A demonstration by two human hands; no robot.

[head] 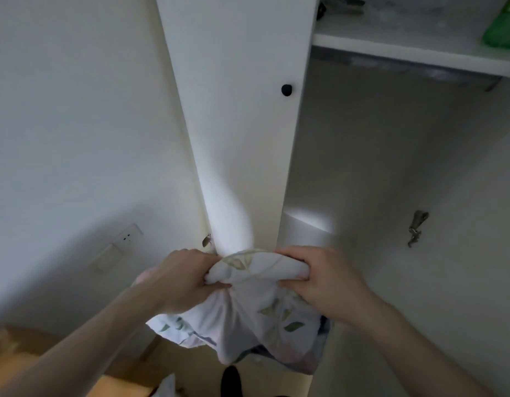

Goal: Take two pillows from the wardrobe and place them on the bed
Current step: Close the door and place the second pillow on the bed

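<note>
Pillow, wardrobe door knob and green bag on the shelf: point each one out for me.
pillow (248, 310): head view, on the bunched leaf-print fabric between both hands.
wardrobe door knob (286, 89): head view, on the black knob's face.
green bag (503, 27): head view, on its visible lower part.

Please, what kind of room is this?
Most likely a bedroom or a dressing corner at home. An open white wardrobe door with a black knob stands ahead, a shelf is inside, and both hands grip a leaf-print pillow. No bed is visible.
</note>
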